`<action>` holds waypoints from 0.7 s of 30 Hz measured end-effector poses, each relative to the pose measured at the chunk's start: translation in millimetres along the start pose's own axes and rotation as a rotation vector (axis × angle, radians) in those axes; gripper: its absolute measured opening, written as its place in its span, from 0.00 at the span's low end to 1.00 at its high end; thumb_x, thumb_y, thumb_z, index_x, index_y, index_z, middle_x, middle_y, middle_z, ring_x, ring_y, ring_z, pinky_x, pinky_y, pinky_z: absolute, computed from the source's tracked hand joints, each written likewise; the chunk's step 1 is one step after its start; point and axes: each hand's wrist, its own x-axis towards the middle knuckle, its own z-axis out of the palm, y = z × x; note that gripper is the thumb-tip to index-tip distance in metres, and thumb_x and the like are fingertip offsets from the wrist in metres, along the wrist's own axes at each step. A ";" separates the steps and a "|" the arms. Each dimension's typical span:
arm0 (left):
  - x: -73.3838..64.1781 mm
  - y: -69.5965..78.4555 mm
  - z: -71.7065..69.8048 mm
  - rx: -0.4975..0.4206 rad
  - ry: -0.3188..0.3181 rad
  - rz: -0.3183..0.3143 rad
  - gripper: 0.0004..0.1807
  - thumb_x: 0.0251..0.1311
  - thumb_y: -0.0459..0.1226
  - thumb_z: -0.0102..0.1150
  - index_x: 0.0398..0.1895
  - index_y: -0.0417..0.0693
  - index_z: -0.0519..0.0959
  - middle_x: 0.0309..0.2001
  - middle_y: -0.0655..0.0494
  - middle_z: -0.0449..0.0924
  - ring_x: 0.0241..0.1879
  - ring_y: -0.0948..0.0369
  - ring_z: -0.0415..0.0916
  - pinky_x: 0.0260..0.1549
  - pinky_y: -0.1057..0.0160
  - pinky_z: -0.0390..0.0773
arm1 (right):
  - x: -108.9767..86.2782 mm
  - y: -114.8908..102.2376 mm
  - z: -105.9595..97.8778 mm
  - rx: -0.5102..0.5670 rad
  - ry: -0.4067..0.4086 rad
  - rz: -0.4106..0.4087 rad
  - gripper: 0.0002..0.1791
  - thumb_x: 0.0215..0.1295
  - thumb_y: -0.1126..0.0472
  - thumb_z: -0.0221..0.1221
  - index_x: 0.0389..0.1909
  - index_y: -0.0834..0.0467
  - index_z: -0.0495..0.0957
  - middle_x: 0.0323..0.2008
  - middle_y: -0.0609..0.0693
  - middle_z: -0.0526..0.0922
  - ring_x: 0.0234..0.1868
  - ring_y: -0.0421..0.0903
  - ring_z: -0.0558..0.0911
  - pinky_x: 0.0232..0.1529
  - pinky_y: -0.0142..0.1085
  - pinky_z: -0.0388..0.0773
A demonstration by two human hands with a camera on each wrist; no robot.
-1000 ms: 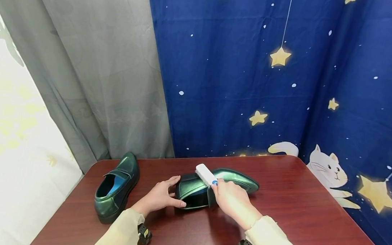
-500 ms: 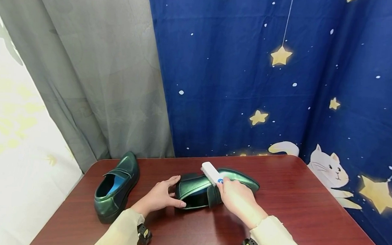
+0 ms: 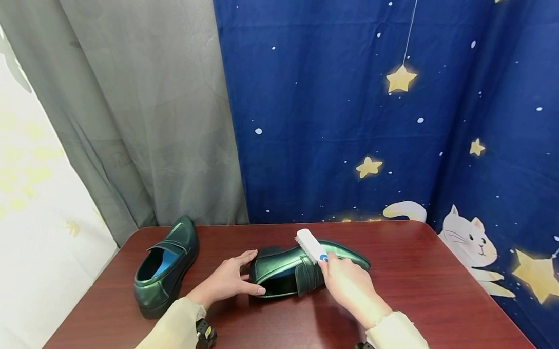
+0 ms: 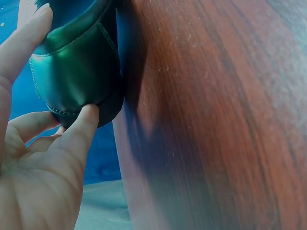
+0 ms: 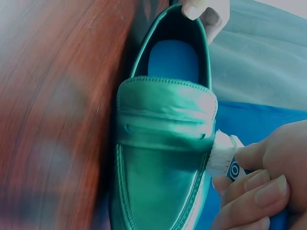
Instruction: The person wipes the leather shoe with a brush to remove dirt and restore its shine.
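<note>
A shiny green loafer (image 3: 276,263) lies tilted on its side on the table, its toe to the right and its opening facing me. At its heel, my left hand (image 3: 226,280) holds it, with the thumb at the opening's rim and the fingers around the back (image 4: 72,81). My right hand (image 3: 349,287) grips a white brush (image 3: 310,244) by its blue handle. The bristles (image 5: 220,153) meet the upper's far side by the strap, as the right wrist view shows. The matching loafer (image 3: 151,296) stands upright at the left, with a blue insole.
The reddish-brown wooden table (image 3: 423,282) stretches under both shoes. Behind it hang a grey curtain (image 3: 166,114) and a dark blue star-patterned curtain (image 3: 323,104). A pale curtain (image 3: 25,186) hangs at the left.
My right hand has slid the brush to the right along the loafer, from near the opening to the strap and front part. My left hand and the other loafer stay in place.
</note>
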 end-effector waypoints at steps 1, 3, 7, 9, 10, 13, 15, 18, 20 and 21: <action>0.0 0.5 0.0 -0.001 0.000 0.000 0.60 0.47 0.51 0.80 0.78 0.40 0.56 0.80 0.41 0.52 0.61 0.48 0.79 0.55 0.53 0.80 | -0.2 1.9 -0.5 0.000 -0.003 0.008 0.18 0.75 0.50 0.54 0.49 0.61 0.76 0.32 0.58 0.86 0.28 0.55 0.83 0.23 0.50 0.76; 0.1 1.1 -0.1 -0.002 0.001 -0.005 0.60 0.47 0.51 0.80 0.78 0.40 0.56 0.80 0.42 0.51 0.61 0.48 0.79 0.55 0.53 0.80 | -0.3 6.7 -1.2 0.001 -0.010 0.020 0.20 0.76 0.50 0.53 0.52 0.63 0.75 0.34 0.60 0.86 0.30 0.56 0.84 0.25 0.52 0.77; 0.6 2.3 0.0 -0.003 0.001 -0.005 0.59 0.47 0.50 0.80 0.79 0.41 0.56 0.80 0.40 0.50 0.60 0.47 0.80 0.56 0.53 0.80 | -1.0 16.6 -3.8 0.010 -0.028 0.045 0.20 0.76 0.50 0.52 0.52 0.64 0.75 0.37 0.61 0.85 0.33 0.58 0.85 0.27 0.54 0.78; 1.2 2.5 0.0 -0.007 -0.002 -0.003 0.59 0.48 0.49 0.80 0.79 0.41 0.55 0.80 0.40 0.50 0.60 0.47 0.80 0.56 0.52 0.80 | -1.9 22.2 -5.2 0.018 -0.036 0.061 0.19 0.76 0.50 0.52 0.51 0.63 0.75 0.37 0.62 0.85 0.33 0.58 0.85 0.28 0.55 0.78; 1.4 2.5 -0.1 -0.009 -0.001 -0.001 0.59 0.48 0.49 0.80 0.79 0.41 0.55 0.80 0.40 0.50 0.60 0.47 0.80 0.56 0.52 0.80 | -2.6 25.1 -5.8 0.021 -0.041 0.070 0.20 0.76 0.49 0.51 0.51 0.63 0.75 0.38 0.62 0.86 0.34 0.59 0.85 0.28 0.55 0.78; 1.4 2.1 -0.4 -0.010 -0.004 -0.003 0.59 0.47 0.50 0.80 0.79 0.42 0.56 0.80 0.41 0.51 0.60 0.47 0.80 0.56 0.53 0.80 | -5.1 35.0 -7.4 0.026 -0.052 0.094 0.18 0.77 0.49 0.51 0.48 0.62 0.75 0.35 0.61 0.85 0.32 0.58 0.84 0.27 0.54 0.77; 1.1 1.3 -0.6 -0.004 -0.005 -0.006 0.59 0.47 0.50 0.80 0.79 0.42 0.56 0.80 0.42 0.51 0.60 0.48 0.80 0.56 0.54 0.80 | -7.2 42.0 -8.0 0.032 -0.056 0.109 0.17 0.77 0.50 0.50 0.44 0.61 0.74 0.31 0.59 0.83 0.29 0.56 0.83 0.26 0.52 0.75; 0.9 0.2 -0.9 0.001 -0.005 -0.004 0.59 0.47 0.51 0.80 0.79 0.42 0.56 0.80 0.42 0.52 0.59 0.48 0.80 0.55 0.54 0.80 | -10.9 51.4 -9.2 0.042 -0.065 0.124 0.15 0.77 0.50 0.50 0.41 0.60 0.71 0.26 0.56 0.79 0.26 0.54 0.81 0.23 0.50 0.73; 0.9 -0.5 -0.9 -0.001 -0.006 -0.005 0.60 0.47 0.51 0.80 0.79 0.42 0.56 0.80 0.43 0.52 0.60 0.48 0.80 0.55 0.53 0.80 | -13.0 57.0 -9.6 0.050 -0.067 0.129 0.15 0.77 0.50 0.49 0.41 0.60 0.71 0.25 0.56 0.78 0.26 0.53 0.80 0.23 0.49 0.72; 1.0 -0.8 -1.1 -0.001 -0.008 -0.005 0.60 0.47 0.52 0.80 0.79 0.42 0.56 0.80 0.43 0.52 0.60 0.48 0.80 0.56 0.53 0.80 | -14.1 59.2 -10.0 0.054 -0.067 0.129 0.15 0.77 0.50 0.49 0.41 0.60 0.71 0.25 0.56 0.78 0.25 0.53 0.80 0.23 0.49 0.72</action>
